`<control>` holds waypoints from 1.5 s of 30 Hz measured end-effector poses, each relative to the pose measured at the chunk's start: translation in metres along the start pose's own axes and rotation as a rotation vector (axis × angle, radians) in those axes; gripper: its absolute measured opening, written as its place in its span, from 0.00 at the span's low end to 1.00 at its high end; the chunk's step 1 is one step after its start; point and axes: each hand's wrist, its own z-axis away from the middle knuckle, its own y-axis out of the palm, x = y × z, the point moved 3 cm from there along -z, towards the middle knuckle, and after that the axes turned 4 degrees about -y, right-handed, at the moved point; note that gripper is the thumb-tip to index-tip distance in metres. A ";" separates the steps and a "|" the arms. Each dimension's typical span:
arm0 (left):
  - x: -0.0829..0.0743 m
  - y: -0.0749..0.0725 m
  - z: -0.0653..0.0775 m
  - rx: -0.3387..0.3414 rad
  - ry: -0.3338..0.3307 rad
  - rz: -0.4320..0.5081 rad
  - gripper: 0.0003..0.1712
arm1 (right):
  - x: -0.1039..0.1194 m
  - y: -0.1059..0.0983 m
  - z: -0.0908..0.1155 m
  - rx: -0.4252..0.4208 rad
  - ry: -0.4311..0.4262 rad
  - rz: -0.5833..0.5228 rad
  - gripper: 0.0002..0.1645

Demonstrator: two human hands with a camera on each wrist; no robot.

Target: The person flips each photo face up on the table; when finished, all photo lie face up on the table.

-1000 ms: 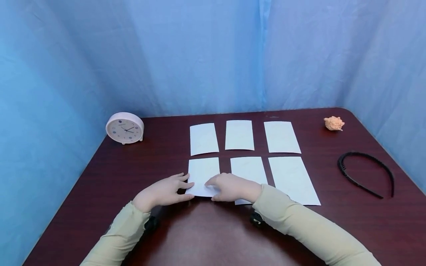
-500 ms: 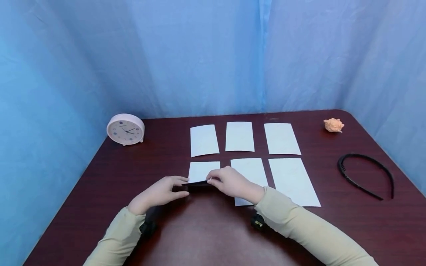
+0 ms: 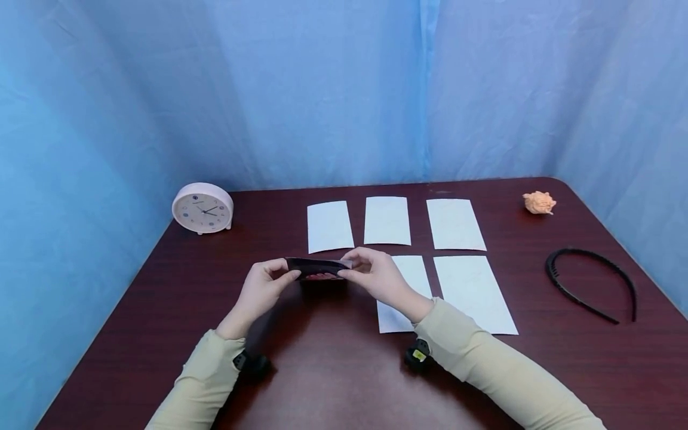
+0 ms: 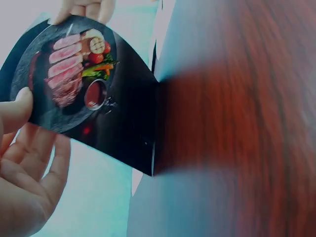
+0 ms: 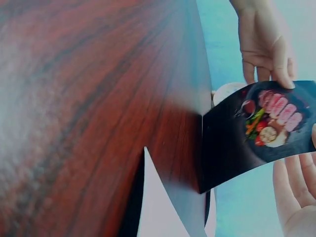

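A photo card (image 3: 318, 269) is raised in both hands, bent in a slight curve, its picture side toward me. In the left wrist view the card's picture (image 4: 66, 69) shows sliced steak with vegetables and a small cup of sauce on a dark plate. My left hand (image 3: 260, 289) pinches its left side, thumb on the front and fingers behind. The opposite side is pinched the same way by my right hand (image 3: 380, 279). In the right wrist view the lower edge of the card (image 5: 232, 143) stands close to the table top.
Several white cards (image 3: 387, 221) lie face down in two rows on the dark wooden table (image 3: 344, 370). A round alarm clock (image 3: 202, 208) stands at the back left. A peach-coloured knobbly object (image 3: 539, 202) and a black headband (image 3: 591, 254) lie on the right.
The front-left card lay white side up under my hands. Its near edge has been lifted and the card tipped up, so its picture now faces me. Both hands have moved up with it.
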 end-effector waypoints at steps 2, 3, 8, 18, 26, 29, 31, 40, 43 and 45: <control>-0.002 0.000 0.000 -0.034 -0.001 0.052 0.05 | -0.001 -0.001 0.000 -0.002 -0.002 -0.016 0.08; -0.003 0.001 0.000 -0.047 0.001 0.071 0.06 | -0.002 -0.002 0.000 -0.003 -0.005 -0.022 0.07; -0.014 0.004 0.000 -0.104 0.016 0.138 0.07 | -0.001 -0.010 -0.001 -0.054 0.033 -0.064 0.05; -0.013 0.012 -0.004 -0.119 -0.078 0.335 0.10 | -0.006 -0.014 -0.004 -0.158 0.124 -0.304 0.11; -0.011 0.015 -0.007 -0.189 -0.053 0.412 0.12 | -0.015 -0.019 -0.011 -0.340 0.277 -0.608 0.03; -0.011 0.016 -0.007 -0.237 -0.050 0.480 0.13 | -0.016 -0.019 -0.012 -0.398 0.304 -0.665 0.07; -0.010 0.017 -0.007 -0.261 -0.055 0.516 0.13 | -0.017 -0.019 -0.013 -0.441 0.316 -0.704 0.09; -0.013 0.026 -0.007 -0.246 -0.105 0.613 0.10 | -0.010 -0.017 -0.014 -0.533 0.281 -0.841 0.13; -0.013 0.028 -0.008 -0.245 -0.127 0.609 0.08 | -0.006 -0.015 -0.015 -0.522 0.261 -0.839 0.12; -0.014 0.028 -0.008 -0.250 -0.134 0.602 0.07 | -0.004 -0.015 -0.016 -0.515 0.249 -0.832 0.12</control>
